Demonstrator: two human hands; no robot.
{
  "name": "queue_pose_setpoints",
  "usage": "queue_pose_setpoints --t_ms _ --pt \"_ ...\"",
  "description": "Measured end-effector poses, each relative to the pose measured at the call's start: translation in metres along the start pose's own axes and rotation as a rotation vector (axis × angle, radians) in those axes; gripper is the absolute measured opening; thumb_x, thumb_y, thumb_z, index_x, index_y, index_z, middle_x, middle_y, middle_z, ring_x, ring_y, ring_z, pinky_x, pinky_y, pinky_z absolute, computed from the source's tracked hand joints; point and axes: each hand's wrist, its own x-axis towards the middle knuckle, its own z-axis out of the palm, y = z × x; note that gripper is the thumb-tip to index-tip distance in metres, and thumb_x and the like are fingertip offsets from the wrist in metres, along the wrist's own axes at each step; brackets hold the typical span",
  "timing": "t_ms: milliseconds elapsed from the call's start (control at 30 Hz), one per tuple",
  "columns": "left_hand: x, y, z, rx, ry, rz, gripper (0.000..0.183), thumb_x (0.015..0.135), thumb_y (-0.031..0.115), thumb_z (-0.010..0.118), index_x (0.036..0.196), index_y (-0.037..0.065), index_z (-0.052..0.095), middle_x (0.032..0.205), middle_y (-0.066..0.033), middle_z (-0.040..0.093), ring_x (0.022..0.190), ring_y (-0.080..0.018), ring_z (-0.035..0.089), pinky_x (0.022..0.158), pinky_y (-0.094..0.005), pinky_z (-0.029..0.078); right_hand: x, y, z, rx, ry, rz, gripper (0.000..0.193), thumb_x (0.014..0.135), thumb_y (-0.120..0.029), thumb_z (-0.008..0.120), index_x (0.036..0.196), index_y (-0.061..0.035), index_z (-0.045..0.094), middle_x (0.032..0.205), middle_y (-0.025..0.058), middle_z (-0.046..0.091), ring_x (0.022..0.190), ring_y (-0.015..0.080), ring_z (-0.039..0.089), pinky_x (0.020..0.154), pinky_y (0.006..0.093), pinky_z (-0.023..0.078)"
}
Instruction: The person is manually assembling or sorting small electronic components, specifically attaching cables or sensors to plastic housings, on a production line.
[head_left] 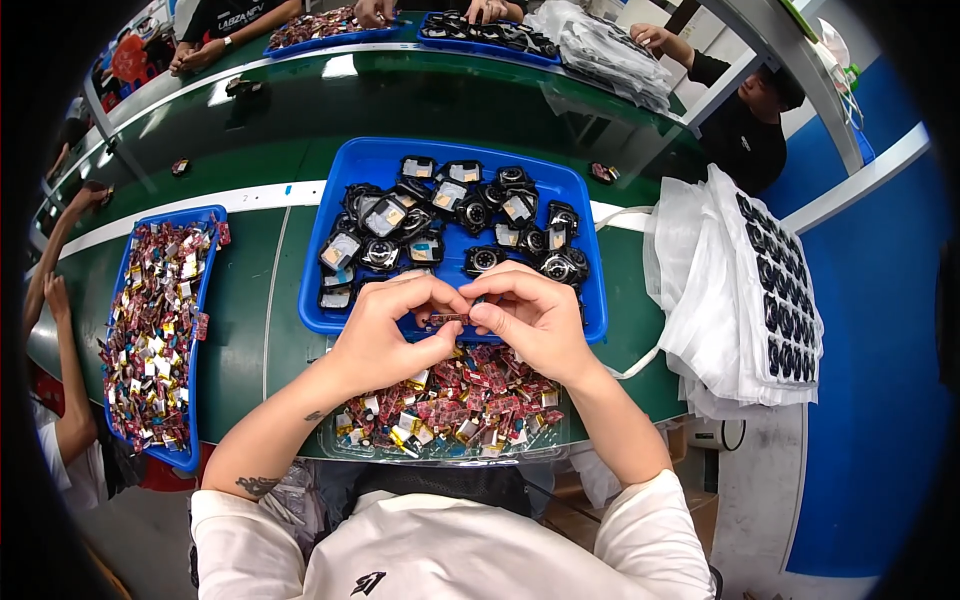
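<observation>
Two hands, one tiny red board (447, 319), right at the fingertips!
Left hand (388, 325) and right hand (540, 322) pinch it together, presumably because it's so small, over the near rim of one blue tray (565, 185): twenty-odd overlapping black casings (385, 215). One clear tray (480, 459) sits below, probably for easy reach, its boards (490, 400) uncountable.

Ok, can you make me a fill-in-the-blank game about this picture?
The left hand and right hand meet at a small ____ circuit board.
The nearest tray of black cases is coloured ____.
A white stack with rows of black parts sits to that tray's ____.
The camera wearer's shirt is ____.

Missing words: red; blue; right; white.
</observation>
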Motion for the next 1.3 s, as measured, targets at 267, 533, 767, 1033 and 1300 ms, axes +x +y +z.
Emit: queue_pose_setpoints --t_ms 267,533,767,1033,1300 --pt "0.003 -0.001 -0.005 0.072 0.007 -0.067 0.014 0.076 0.011 0.073 0.085 0.001 0.068 0.075 -0.0081 0.064 0.070 -0.0137 0.058 0.064 -0.0260 0.045 -0.005 0.001 0.000 0.077 0.119 0.216 0.015 0.087 -0.009 0.064 0.096 0.0036 0.067 0.081 0.0078 0.067 0.069 0.0089 0.062 0.061 0.0208 0.051" --pt "0.001 -0.005 -0.004 -0.192 0.001 -0.189 0.012 0.079 0.011 0.071 0.085 0.001 0.068 0.074 -0.0042 0.062 0.067 -0.0087 0.054 0.063 -0.0243 0.044 -0.008 -0.001 0.003 0.222 0.105 0.262 0.013 0.085 -0.008 0.067 0.081 0.0031 0.062 0.073 0.0098 0.064 0.061 0.0111 0.062 0.052 0.0215 0.051" --pt "0.007 -0.003 -0.009 -0.128 -0.152 0.067 0.009 0.080 0.011 0.070 0.082 0.003 0.067 0.074 -0.0029 0.062 0.069 -0.0118 0.055 0.063 -0.0266 0.044 -0.008 -0.003 0.001 0.214 0.058 0.266 0.016 0.089 -0.013 0.063 0.085 0.0020 0.060 0.076 0.0082 0.063 0.064 0.0103 0.061 0.056 0.0219 0.051" --pt "0.004 -0.014 -0.027 -0.586 -0.287 -0.075 0.010 0.082 0.006 0.069 0.089 -0.002 0.069 0.080 -0.0055 0.063 0.074 -0.0085 0.057 0.065 -0.0230 0.045 0.012 -0.022 -0.010 -0.177 -0.079 0.166 0.012 0.083 -0.010 0.067 0.078 -0.0009 0.061 0.065 0.0013 0.054 0.058 0.0058 0.048 0.053 0.0212 0.039" --pt "0.008 -0.007 -0.027 -0.542 -0.493 -0.130 0.009 0.082 0.006 0.070 0.086 -0.002 0.069 0.081 -0.0059 0.065 0.075 -0.0087 0.060 0.064 -0.0204 0.047 0.102 0.004 0.015 -0.872 -0.177 -0.285 0.034 0.087 -0.025 0.060 0.117 -0.0084 0.056 0.120 0.0129 0.053 0.113 0.0302 0.048 0.096 0.0437 0.038"
